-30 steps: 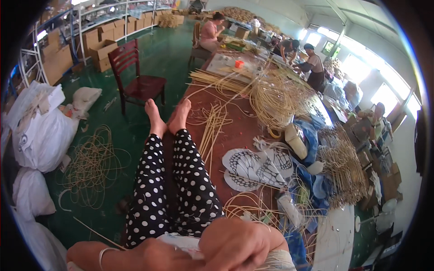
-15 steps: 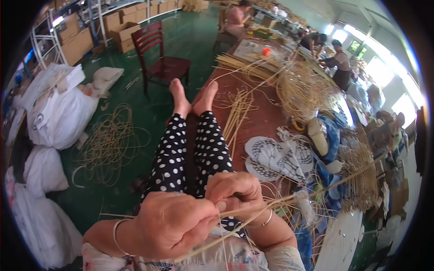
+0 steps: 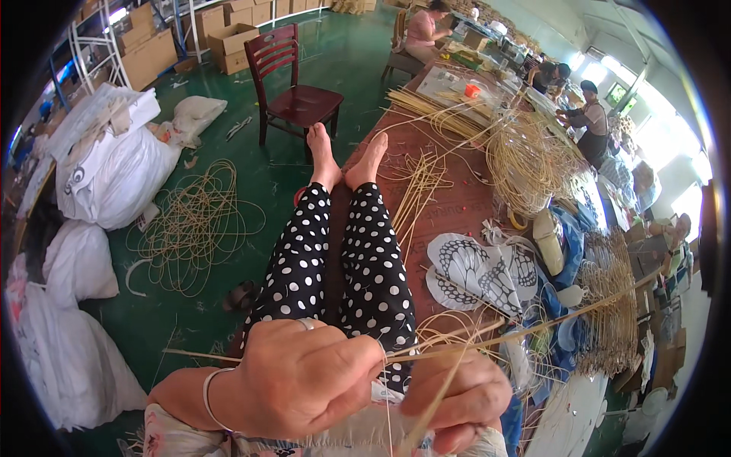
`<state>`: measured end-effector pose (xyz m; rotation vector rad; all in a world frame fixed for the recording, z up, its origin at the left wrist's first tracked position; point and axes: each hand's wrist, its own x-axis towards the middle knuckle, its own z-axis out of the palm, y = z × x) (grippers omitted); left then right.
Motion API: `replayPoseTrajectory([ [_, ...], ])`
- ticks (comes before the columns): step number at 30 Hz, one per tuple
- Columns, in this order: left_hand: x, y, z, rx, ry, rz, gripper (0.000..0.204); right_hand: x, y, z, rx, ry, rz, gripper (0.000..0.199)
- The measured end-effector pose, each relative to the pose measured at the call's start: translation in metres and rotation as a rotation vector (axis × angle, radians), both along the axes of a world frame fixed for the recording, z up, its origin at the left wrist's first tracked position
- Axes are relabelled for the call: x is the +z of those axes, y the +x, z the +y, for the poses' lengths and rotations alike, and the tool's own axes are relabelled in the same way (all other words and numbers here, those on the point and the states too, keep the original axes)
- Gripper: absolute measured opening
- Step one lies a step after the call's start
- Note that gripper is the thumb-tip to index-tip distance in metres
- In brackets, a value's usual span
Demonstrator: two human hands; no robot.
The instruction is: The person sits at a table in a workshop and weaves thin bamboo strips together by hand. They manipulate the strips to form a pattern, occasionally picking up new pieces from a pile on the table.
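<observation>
Your left hand (image 3: 304, 377) & right hand (image 3: 457, 396) sit low in view, close over your lap, both closed on thin rattan strands (image 3: 525, 331). Left fingers (image 3: 358, 373) are curled shut, pinching the strands where they cross; right fingers (image 3: 472, 400) are folded round the lower ends. One long strand runs from the pinch out to your right, over the bench (image 3: 457, 206), toward the wire-like woven frame (image 3: 617, 305).

Handling, as I judge it: strands look light, springy, fairly stiff lengthwise but bendy; prob. smooth, so they can slip thru a loose pinch. They may kink or split if bent sharp. Best hold is near the crossing point, close to the work, not out on the free ends, which will whip about.

Hard to make out: whatever you're weaving is mostly hidden under both hands & cut off by the lower edge. Can't tell how many strands each hand holds. Pale fabric (image 3: 335, 438) below your hands is only partly seen. Your legs in spotted trousers (image 3: 335, 259) lie stretched along the bench edge.
</observation>
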<state>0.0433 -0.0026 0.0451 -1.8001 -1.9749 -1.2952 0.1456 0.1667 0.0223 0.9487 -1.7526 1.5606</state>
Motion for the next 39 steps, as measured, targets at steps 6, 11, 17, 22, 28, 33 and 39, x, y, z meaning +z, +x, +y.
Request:
replayPoseTrajectory([
  [6, -0.005, -0.003, 0.0, -0.175, 0.0, -0.384, 0.012, -0.036, 0.004, 0.004, -0.328, -0.102, -0.105, 0.021],
  [11, -0.008, -0.002, -0.002, -0.173, 0.078, -0.469, 0.008, -0.039, -0.004, -0.005, -0.507, 0.029, -0.325, 0.024],
  [17, -0.01, 0.001, -0.003, -0.183, 0.014, -0.571, 0.006, -0.034, -0.023, -0.015, 0.074, -0.328, -0.492, 0.014],
  [22, -0.018, -0.001, 0.001, -0.123, 0.062, -0.512, 0.005, -0.044, -0.027, -0.02, 0.119, -0.497, -0.581, 0.006],
  [28, -0.016, -0.003, 0.003, -0.103, 0.051, -0.452, 0.003, -0.045, -0.027, -0.021, 0.21, -0.667, -0.657, 0.009],
  [33, -0.013, -0.002, 0.0, -0.116, 0.052, -0.506, 0.004, -0.046, -0.023, -0.02, 0.253, -0.704, -0.685, 0.043],
  [39, -0.014, 0.0, 0.0, -0.124, 0.093, -0.513, 0.005, -0.041, -0.023, -0.022, 0.194, -0.586, -0.655, 0.055],
])
